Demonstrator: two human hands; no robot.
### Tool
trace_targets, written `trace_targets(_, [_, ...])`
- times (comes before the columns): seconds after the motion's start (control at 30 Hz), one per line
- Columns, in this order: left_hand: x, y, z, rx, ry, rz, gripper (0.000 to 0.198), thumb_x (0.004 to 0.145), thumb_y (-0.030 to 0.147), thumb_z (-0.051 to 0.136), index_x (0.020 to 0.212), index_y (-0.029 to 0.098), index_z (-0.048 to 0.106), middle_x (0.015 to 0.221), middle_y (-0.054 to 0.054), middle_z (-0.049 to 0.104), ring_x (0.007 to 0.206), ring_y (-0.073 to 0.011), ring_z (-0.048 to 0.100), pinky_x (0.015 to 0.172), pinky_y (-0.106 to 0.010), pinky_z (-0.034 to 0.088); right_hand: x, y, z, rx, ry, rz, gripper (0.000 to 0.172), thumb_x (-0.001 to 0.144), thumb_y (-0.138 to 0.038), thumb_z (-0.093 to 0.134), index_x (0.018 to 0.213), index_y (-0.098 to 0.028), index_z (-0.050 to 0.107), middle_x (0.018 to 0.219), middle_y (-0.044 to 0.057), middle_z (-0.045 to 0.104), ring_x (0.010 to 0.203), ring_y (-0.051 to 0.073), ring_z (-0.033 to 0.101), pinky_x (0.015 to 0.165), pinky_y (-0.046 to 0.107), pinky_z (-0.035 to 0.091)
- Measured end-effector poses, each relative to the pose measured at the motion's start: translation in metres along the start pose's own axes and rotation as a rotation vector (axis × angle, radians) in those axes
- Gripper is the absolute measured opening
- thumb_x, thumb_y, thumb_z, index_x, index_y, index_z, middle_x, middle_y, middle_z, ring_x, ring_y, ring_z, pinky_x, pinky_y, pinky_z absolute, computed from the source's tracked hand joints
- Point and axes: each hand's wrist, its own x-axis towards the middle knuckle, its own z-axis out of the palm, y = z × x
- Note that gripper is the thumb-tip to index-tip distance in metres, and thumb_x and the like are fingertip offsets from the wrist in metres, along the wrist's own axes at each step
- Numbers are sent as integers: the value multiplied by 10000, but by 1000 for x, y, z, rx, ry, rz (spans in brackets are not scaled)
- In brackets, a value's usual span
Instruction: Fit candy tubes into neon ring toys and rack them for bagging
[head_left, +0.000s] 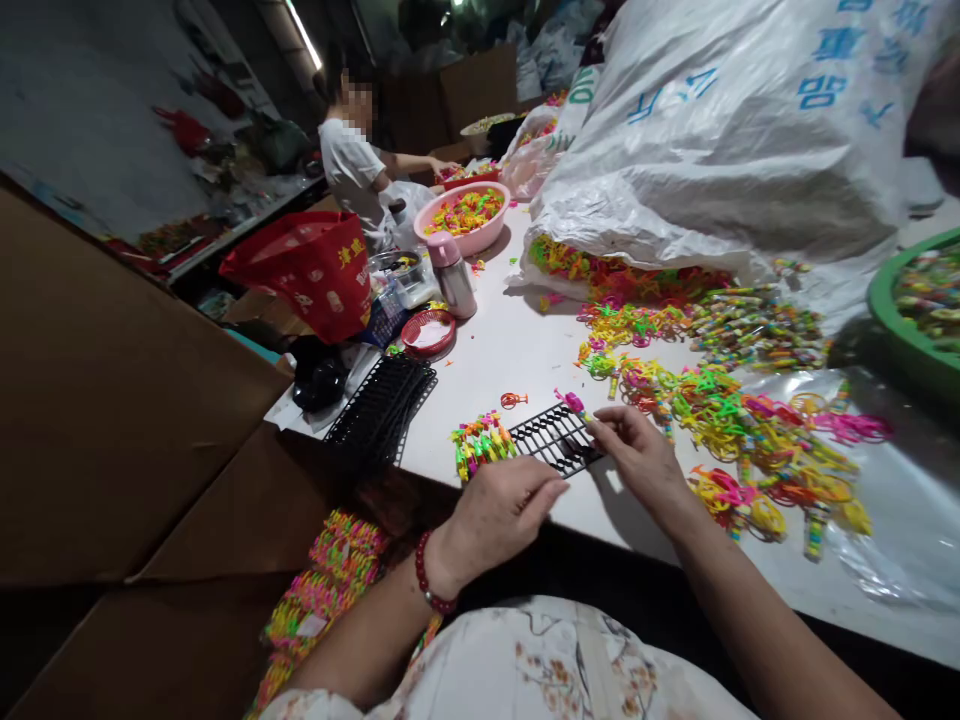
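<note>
My right hand (637,455) pinches a small plastic toy, its magenta top (571,401) pointing up and left over a black plastic rack (551,435). Several bright toys (480,445) sit in a row in the rack's left end, while its right part shows bare slots. At the rack's near edge, my left hand (506,510) is closed with fingers curled under; whatever they grip is hidden. A lone orange toy piece (513,400) lies just beyond the rack. To the right of my right hand spreads a pile of loose colourful toy pieces (705,400).
Stacked black racks (379,410) lie at the table's left edge. Behind stand a thermos (453,280), a red basket (428,332), a red bag (307,270) and a pink basin (469,225). A large white sack (720,170) and green tub (892,300) flank the right. A co-worker (352,170) works at back.
</note>
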Motion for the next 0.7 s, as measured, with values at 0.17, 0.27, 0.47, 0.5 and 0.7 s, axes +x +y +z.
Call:
trace_targets(0.17, [15, -3, -12, -459, 275, -339, 461, 887, 486, 602, 1220, 171, 565, 939, -65, 677, 821, -157, 618, 699, -256, 457, -39, -39, 17, 151, -83, -66, 275, 853, -463, 654, 925, -203, 604, 807, 25, 645, 728, 158, 604, 670, 279, 510])
trace_targets(0.27, [16, -6, -7, -576, 456, -371, 490, 863, 463, 647, 1249, 187, 521, 1006, -71, 669, 904, -165, 632, 773, -262, 483, -48, -61, 34, 35, -207, -293, 170, 900, -372, 614, 949, -210, 628, 849, 29, 664, 761, 156, 618, 725, 281, 508])
trace_targets(0.47, [3, -15, -14, -813, 718, -328, 368, 880, 364, 645, 1179, 215, 489, 1007, -52, 695, 818, -130, 648, 742, -252, 514, 5, -48, 53, -236, -216, -415, 227, 960, -341, 515, 1042, -184, 657, 1015, 82, 691, 937, 204, 629, 863, 325, 485])
trace_targets(0.5, [1, -15, -16, -882, 700, -342, 355, 867, 361, 661, 1141, 208, 494, 985, -49, 699, 777, -123, 644, 691, -234, 508, 20, -39, 57, -365, -174, -430, 235, 949, -328, 534, 1061, -161, 655, 1029, 107, 680, 963, 228, 613, 886, 348, 471])
trace_targets(0.7, [-9, -7, -13, -1135, 510, -424, 292, 840, 349, 689, 1023, 163, 558, 950, -65, 695, 782, -124, 654, 629, -192, 500, 73, -8, 83, -916, -300, -448, 144, 894, -202, 555, 930, -129, 674, 1033, 159, 643, 1011, 282, 535, 868, 363, 416])
